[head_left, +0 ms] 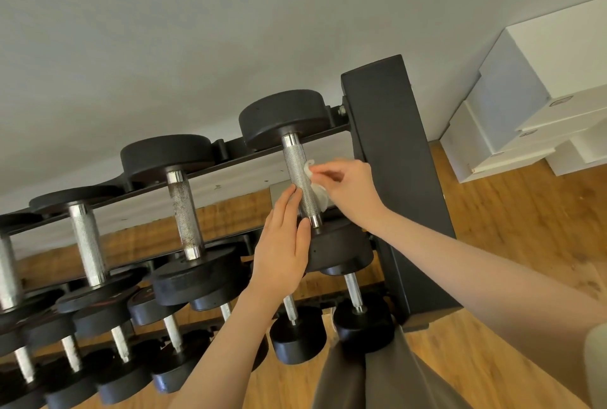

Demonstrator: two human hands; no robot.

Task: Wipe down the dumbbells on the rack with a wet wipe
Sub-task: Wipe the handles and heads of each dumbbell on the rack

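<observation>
The rightmost dumbbell [300,178] on the top tier of the black rack [391,152] has black round heads and a knurled steel handle. My right hand [351,188] pinches a crumpled white wet wipe [317,191] against the right side of that handle. My left hand [284,244] lies with straight fingers along the handle's left side, fingertips touching the steel and the near head. Another top-tier dumbbell [182,208] sits to the left, and more beyond it.
Lower tiers hold several smaller black dumbbells [297,333]. The rack's thick black end post stands just right of my hands. White boxes [525,106] are stacked by the wall at the right. The floor is wood [525,244]. My trouser leg [377,375] is below.
</observation>
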